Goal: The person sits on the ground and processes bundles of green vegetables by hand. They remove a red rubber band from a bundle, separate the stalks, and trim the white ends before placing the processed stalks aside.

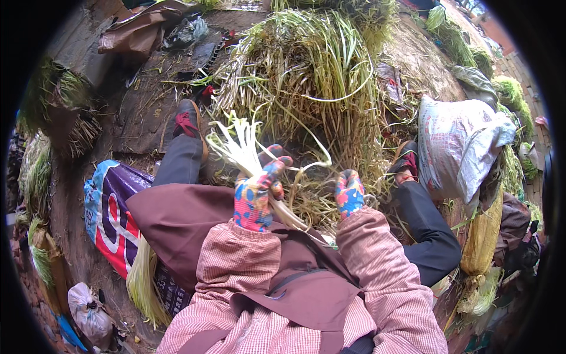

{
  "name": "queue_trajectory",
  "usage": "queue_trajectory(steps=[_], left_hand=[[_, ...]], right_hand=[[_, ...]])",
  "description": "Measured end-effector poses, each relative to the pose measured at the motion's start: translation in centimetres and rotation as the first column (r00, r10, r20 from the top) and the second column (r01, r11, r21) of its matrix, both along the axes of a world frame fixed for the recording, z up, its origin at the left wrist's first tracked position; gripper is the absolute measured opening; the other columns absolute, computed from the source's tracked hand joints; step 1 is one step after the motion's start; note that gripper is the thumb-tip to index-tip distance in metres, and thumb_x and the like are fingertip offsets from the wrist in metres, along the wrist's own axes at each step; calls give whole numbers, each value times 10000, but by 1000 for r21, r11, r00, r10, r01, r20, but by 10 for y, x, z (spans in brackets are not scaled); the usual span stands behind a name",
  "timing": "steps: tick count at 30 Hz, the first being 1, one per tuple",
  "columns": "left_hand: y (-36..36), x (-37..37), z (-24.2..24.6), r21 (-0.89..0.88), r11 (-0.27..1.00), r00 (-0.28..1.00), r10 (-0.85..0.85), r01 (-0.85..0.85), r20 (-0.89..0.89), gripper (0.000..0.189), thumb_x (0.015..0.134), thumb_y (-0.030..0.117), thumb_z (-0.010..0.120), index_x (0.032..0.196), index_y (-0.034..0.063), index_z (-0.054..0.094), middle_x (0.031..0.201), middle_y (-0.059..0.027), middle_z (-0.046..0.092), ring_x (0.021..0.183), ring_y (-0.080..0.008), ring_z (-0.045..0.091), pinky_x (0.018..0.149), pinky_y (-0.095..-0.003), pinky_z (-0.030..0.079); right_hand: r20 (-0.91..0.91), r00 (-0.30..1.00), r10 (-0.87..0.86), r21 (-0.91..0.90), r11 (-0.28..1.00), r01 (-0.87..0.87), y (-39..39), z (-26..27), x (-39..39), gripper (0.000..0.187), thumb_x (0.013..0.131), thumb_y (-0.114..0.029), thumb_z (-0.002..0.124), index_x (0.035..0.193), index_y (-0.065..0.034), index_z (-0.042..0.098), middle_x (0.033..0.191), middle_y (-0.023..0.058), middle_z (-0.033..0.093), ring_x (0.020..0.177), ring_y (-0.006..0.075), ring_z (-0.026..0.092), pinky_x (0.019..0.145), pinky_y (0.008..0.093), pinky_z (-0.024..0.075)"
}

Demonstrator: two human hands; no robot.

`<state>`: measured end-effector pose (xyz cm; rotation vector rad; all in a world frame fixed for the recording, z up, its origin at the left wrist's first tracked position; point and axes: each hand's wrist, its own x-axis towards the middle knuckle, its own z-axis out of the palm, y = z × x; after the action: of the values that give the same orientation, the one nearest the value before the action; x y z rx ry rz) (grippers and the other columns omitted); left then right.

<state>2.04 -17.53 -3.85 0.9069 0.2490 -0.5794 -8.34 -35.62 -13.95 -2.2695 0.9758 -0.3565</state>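
Note:
My left hand, in a colourful patterned glove, is closed around a small bunch of pale plant stalks. Their white ends fan out above the fist and the other ends hang below it over my brown apron. My right hand, gloved alike, is to the right with its fingers curled; whether it pinches a thin stalk cannot be made out. A large heap of long green and yellowish stalks lies in front, between my shoes. Loose pale trimmings lie between the hands and the heap.
A stuffed white woven sack stands at the right, by a yellow wrapped bundle. At the left, pale stalks lie on a purple, red and blue printed bag. A tied white plastic bag sits at the lower left.

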Motion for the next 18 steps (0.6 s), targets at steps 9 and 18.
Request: queue_trajectory(steps=[9, 18], left_hand=[[3, 2, -10, 120, 986, 993, -119, 119, -6, 326, 749, 64, 667, 1049, -5, 561, 859, -101, 656, 448, -55, 484, 374, -175, 376], [0, -7, -5, 182, 967, 983, -182, 178, 1, 303, 719, 62, 696, 1001, 4, 599, 712, -10, 606, 433, -52, 452, 378, -174, 334]], right_hand=[[-49, 991, 126, -211, 968, -134, -68, 31, -51, 411, 776, -116, 612, 1171, -81, 503, 1036, 136, 576, 931, 267, 569, 809, 322, 458], [544, 822, -169, 835, 9, -551, 55, 58, 30, 475, 923, -302, 479, 1278, 5, 402, 921, 18, 565, 782, 73, 547, 733, 225, 466]])
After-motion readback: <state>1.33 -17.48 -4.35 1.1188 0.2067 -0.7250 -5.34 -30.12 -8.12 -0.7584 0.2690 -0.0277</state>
